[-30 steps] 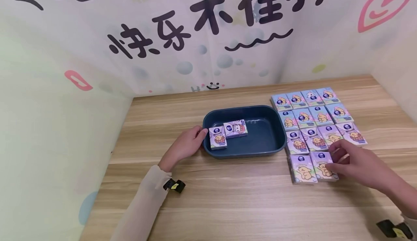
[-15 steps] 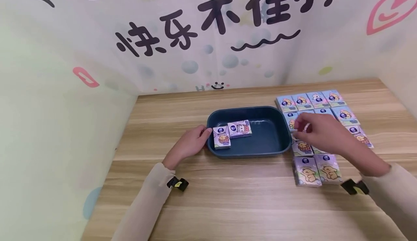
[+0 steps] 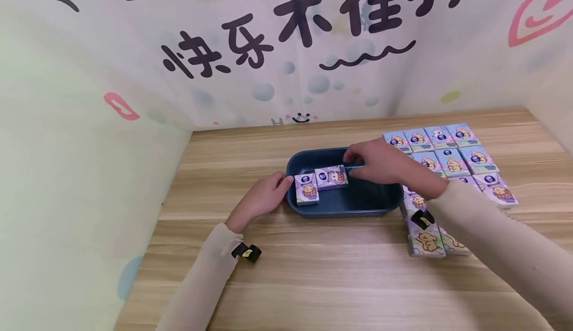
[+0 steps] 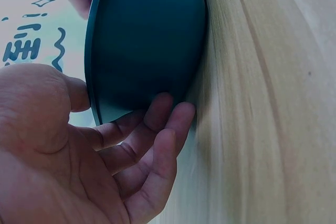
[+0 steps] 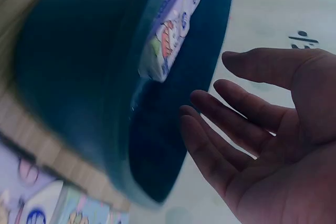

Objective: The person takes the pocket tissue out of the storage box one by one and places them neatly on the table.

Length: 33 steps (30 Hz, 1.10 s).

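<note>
A dark blue-green plastic basin (image 3: 344, 213) stands on the table with two tissue packs in it. One pack (image 3: 307, 191) lies upright along the basin's left side; the other pack (image 3: 332, 177) lies sideways beside it. My left hand (image 3: 261, 196) holds the basin's left end, its thumb at the rim and its fingers against the outer wall, as the left wrist view shows. Over the basin's right half is my right hand (image 3: 380, 162), fingers spread and apart from the thumb. In the right wrist view, that hand (image 5: 283, 135) has nothing in it.
Rows of cartoon-printed tissue packs (image 3: 453, 163) lie close together right of the basin, partly hidden by my right forearm. A printed cloth wall (image 3: 250, 102) rises behind the wooden table (image 3: 322, 271), with pale walls at both sides.
My right hand has moved left from the front row of packs, across the array, to over the basin. The left hand stays at the basin's left end. The view has shifted slightly.
</note>
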Tool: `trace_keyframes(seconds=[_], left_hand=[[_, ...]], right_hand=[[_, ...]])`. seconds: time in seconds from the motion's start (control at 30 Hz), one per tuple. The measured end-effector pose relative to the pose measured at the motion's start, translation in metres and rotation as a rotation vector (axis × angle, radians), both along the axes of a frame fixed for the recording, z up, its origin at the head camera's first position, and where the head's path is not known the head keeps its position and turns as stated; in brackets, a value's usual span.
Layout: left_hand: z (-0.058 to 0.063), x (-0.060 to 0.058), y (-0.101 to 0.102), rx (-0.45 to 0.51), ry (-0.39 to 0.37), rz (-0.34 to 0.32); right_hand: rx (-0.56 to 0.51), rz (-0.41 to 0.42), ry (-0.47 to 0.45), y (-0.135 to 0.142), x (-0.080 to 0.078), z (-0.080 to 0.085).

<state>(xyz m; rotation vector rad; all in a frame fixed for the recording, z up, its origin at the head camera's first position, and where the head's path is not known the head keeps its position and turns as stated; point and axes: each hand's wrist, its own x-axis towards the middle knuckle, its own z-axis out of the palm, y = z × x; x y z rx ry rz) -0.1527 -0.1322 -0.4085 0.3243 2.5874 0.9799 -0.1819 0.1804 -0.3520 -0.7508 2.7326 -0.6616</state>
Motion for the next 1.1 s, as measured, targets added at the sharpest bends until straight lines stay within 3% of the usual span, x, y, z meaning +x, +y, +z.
trace_keyframes(seconds=[0.27, 0.57, 0.87, 1.1], left_hand=[[0.0, 0.001, 0.002, 0.005, 0.003, -0.005], [0.0, 0.0, 0.002, 0.002, -0.003, -0.004], [0.0, 0.001, 0.002, 0.006, -0.008, 0.013], [0.0, 0.001, 0.002, 0.006, 0.0, 0.016]], right_hand=[[0.097, 0.062, -0.058, -0.022, -0.013, -0.017], [0.176, 0.067, -0.108, -0.04, -0.021, -0.032], [0.242, 0.114, -0.124, -0.047, -0.018, -0.028], [0.203, 0.123, -0.073, -0.039, -0.009, -0.012]])
